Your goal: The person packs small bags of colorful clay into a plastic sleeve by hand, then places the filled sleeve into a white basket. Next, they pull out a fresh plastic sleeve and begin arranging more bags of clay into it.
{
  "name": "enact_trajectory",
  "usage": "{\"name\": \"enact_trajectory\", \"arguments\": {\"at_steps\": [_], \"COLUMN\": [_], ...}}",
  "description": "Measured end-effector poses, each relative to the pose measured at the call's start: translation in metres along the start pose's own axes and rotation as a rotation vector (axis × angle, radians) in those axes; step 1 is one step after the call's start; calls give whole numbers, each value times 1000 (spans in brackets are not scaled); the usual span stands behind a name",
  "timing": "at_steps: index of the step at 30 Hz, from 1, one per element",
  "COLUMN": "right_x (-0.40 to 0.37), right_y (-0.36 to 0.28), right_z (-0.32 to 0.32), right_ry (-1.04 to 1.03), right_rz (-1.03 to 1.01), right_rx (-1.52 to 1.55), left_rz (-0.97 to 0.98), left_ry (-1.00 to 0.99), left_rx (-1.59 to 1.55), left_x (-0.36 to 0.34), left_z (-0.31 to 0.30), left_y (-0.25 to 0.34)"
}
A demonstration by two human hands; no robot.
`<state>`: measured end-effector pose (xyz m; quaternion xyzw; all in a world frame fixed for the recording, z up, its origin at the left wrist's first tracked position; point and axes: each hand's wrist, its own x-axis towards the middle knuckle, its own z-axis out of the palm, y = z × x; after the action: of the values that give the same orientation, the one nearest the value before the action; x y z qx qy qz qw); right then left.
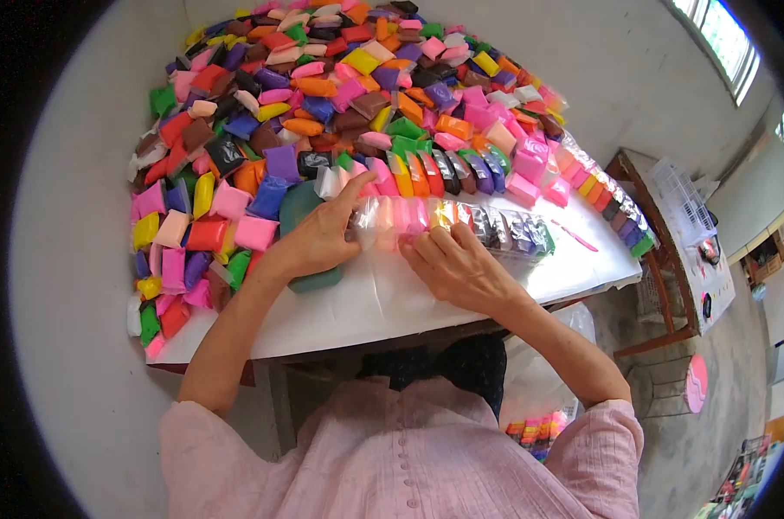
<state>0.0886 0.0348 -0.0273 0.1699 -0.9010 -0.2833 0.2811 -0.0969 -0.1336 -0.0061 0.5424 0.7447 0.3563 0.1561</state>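
A clear plastic pack [474, 223] with a row of coloured packets lies near the table's front edge. My left hand [323, 233] is at the pack's left end, thumb and fingers around its corner. My right hand [453, 266] rests on the pack's front side with its fingers bent and pressed together; what they pinch is too small to make out. Just behind the pack stands another row of coloured packets [435, 173], from white and pink to blue and green. A green block [298, 208] sits beside and partly under my left wrist.
A big heap of coloured packets [323, 95] covers the back and left of the white table [366, 307]. A pink strip [574, 235] lies to the right. Another filled pack [604, 195] is at the right edge. A wooden table [669, 251] and a stool [695, 383] stand beyond.
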Motion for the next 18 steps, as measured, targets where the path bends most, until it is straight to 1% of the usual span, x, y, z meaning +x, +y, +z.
{"name": "enact_trajectory", "arguments": {"at_steps": [3,6,9,12,15,16,18], "right_x": [1,1,0,1,-5,-7,-12], "right_y": [0,-2,-4,-3,-4,-4,-4], "right_z": [0,2,3,3,4,4,4], "right_ry": [19,13,-2,13,21,36,59], "right_rz": [14,13,17,6,20,14,-2], "right_rx": [17,-15,-17,-35,-27,-15,23], "left_rz": [126,-41,-52,-21,160,238,381], "left_ry": [101,104,74,90,231,231,142], "left_rx": [82,150,149,117,457,538,491], "left_x": [-2,1,1,-2,-15,-16,-8], "left_z": [6,14,15,14,9,9,19], "left_y": [-1,-2,3,-2,32,44,54]}}
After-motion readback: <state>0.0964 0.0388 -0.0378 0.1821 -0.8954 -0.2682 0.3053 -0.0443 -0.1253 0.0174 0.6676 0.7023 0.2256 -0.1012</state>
